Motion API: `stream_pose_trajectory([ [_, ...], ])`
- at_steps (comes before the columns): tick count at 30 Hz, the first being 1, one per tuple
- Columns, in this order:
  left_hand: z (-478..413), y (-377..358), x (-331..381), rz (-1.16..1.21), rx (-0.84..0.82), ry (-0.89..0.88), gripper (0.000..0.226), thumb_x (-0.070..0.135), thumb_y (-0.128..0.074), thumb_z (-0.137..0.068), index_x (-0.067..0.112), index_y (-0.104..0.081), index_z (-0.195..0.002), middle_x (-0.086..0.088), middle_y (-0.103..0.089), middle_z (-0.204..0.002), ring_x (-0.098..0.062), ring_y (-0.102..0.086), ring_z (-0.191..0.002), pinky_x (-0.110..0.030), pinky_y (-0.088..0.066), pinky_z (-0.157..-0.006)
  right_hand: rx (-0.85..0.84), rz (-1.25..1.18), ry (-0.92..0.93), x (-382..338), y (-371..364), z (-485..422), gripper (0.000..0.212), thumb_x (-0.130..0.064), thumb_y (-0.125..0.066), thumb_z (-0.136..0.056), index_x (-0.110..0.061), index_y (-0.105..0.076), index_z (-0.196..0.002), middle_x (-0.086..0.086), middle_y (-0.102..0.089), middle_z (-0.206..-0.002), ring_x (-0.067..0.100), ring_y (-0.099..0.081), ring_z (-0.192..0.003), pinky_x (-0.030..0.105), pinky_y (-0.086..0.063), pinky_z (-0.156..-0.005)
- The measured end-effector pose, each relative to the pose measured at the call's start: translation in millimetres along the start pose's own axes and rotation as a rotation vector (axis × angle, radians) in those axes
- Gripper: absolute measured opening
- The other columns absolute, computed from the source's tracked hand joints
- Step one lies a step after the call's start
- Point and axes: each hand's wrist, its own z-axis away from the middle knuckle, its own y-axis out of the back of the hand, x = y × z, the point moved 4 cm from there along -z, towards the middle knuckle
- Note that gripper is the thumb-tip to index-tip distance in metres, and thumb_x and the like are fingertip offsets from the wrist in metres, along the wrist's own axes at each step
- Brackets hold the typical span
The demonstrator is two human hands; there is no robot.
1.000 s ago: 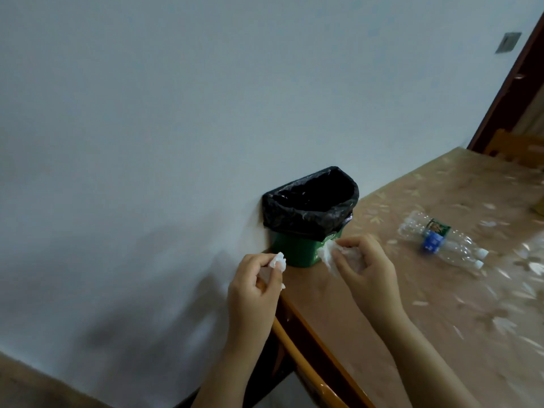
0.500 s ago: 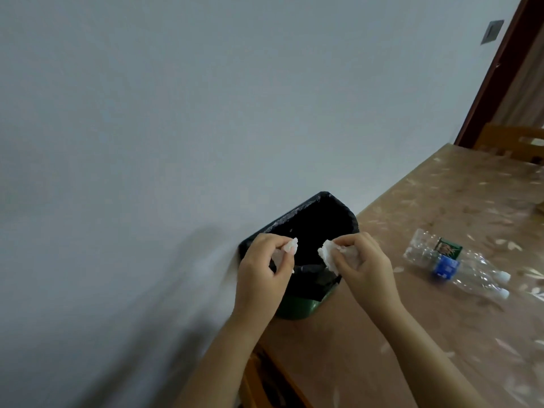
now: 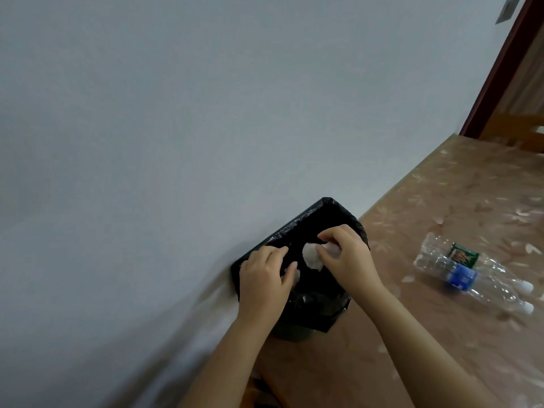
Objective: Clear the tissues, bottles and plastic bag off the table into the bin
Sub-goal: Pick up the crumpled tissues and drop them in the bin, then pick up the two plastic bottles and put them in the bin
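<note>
Both my hands are over the bin [image 3: 329, 213] opening. Bin = small green tub w/ black liner bag, sits on the table [image 3: 441, 348] corner, up against the wall [image 3: 206, 113].

R hand [image 3: 347, 260]: thumb + fingers pinched on a crumpled white tissue [image 3: 312, 256], wad sticks out left of the fingertips, hanging above the black liner, not dropped.

L hand [image 3: 265, 278]: fingers curled, thumb pressing a smaller tissue scrap [image 3: 295, 275] vs the fingers. Only a bit of white shows past the thumb, rest hidden in the palm. Also above the liner, near-left part of the opening.

Two hands close, not touching; tissues apart.

Bottles: 2 clear plastic ones lying on their sides on the table, right of the bin, well apart from it. Blue-label bottle [image 3: 462, 278] nearer me, green-label bottle [image 3: 462, 256] just behind it; they touch along their length. White caps point right.

Plastic bag: can't see one apart from the liner.

Table cover brown w/ pale leaf print. Dark door frame [image 3: 497, 72] + wood chair [image 3: 527, 128] at far right.
</note>
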Motion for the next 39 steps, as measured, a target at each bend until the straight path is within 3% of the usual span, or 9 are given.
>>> stream_pose_trajectory([
  [2, 1.7, 1.7, -3.1, -0.023, -0.011, 0.005, 0.042, 0.037, -0.044, -0.084, 0.007, -0.066, -0.104, -0.007, -0.067, -0.096, -0.025, -0.062, -0.088, -0.040, -0.051, -0.072, -0.005, 0.024, 0.026, -1.0, -2.3, 2.2, 0.012, -0.010, -0.065, -0.080, -0.010, -0.062, -0.091, -0.004, -0.055, -0.089, 0.016, -0.053, -0.089, 0.024, -0.042, -0.077],
  [8, 14.9, 16.2, 3.8, -0.106, -0.016, -0.045, 0.040, 0.033, -0.042, -0.087, 0.006, -0.065, -0.107, -0.010, -0.067, -0.099, -0.028, -0.061, -0.092, -0.042, -0.051, -0.075, 0.032, 0.126, 0.086, -14.3, 0.5, 23.2, 0.017, -0.013, -0.066, -0.080, -0.008, -0.063, -0.096, 0.005, -0.063, -0.094, 0.020, -0.054, -0.091, 0.026, -0.040, -0.076],
  [13, 38.3, 40.0, 19.1, -0.140, -0.023, -0.083, 0.040, 0.033, -0.041, -0.087, 0.007, -0.065, -0.107, -0.011, -0.067, -0.102, -0.028, -0.060, -0.096, -0.041, -0.049, -0.079, 0.069, 0.220, 0.128, -36.7, 9.2, 54.7, 0.021, -0.011, -0.068, -0.078, -0.003, -0.063, -0.097, 0.012, -0.066, -0.096, 0.030, -0.059, -0.094, 0.041, -0.049, -0.081],
  [19, 81.3, 68.2, 37.3, -0.094, -0.025, -0.104, 0.041, 0.033, -0.040, -0.088, 0.006, -0.065, -0.108, -0.011, -0.067, -0.103, -0.027, -0.059, -0.099, -0.040, -0.048, -0.082, 0.092, 0.389, 0.120, -59.1, 24.4, 114.5, 0.034, -0.030, -0.047, -0.082, -0.006, -0.064, -0.099, 0.011, -0.066, -0.102, 0.028, -0.055, -0.098, 0.048, -0.045, -0.088],
  [23, 118.3, 70.9, 50.6, -0.030, -0.057, -0.137, 0.041, 0.032, -0.041, -0.087, 0.007, -0.063, -0.111, -0.010, -0.066, -0.106, -0.026, -0.057, -0.102, -0.039, -0.046, -0.084, 0.116, 0.428, 0.069, -69.6, 35.7, 161.1, 0.039, -0.031, -0.042, -0.081, -0.005, -0.064, -0.099, 0.012, -0.066, -0.102, 0.032, -0.057, -0.098, 0.051, -0.045, -0.088],
  [27, 150.7, 65.0, 68.0, 0.032, -0.113, -0.171, 0.041, 0.032, -0.041, -0.087, 0.007, -0.062, -0.113, -0.010, -0.065, -0.109, -0.025, -0.057, -0.104, -0.040, -0.046, -0.085, 0.126, 0.488, 0.030, -67.1, 47.8, 208.2, 0.025, -0.021, -0.059, -0.081, -0.006, -0.062, -0.101, 0.014, -0.065, -0.104, 0.033, -0.056, -0.101, 0.054, -0.045, -0.088],
  [30, 175.3, 58.4, 83.0, 0.091, -0.159, -0.196, 0.041, 0.032, -0.041, -0.087, 0.007, -0.061, -0.113, -0.010, -0.065, -0.110, -0.025, -0.056, -0.105, -0.040, -0.046, -0.086, 0.130, 0.533, -0.020, -61.2, 61.4, 242.4, 0.029, -0.013, -0.069, -0.076, -0.006, -0.062, -0.104, 0.013, -0.065, -0.106, 0.033, -0.056, -0.102, 0.054, -0.044, -0.089],
  [39, 224.5, 43.0, 155.0, 0.181, -0.248, -0.260, 0.043, 0.032, -0.037, -0.087, 0.008, -0.061, -0.114, -0.010, -0.065, -0.110, -0.025, -0.056, -0.106, -0.039, -0.045, -0.086, 0.195, 0.578, -0.192, -45.3, 125.2, 328.5, 0.037, -0.014, -0.070, -0.076, -0.009, -0.059, -0.111, 0.011, -0.064, -0.112, 0.031, -0.054, -0.107, 0.056, -0.047, -0.087],
])
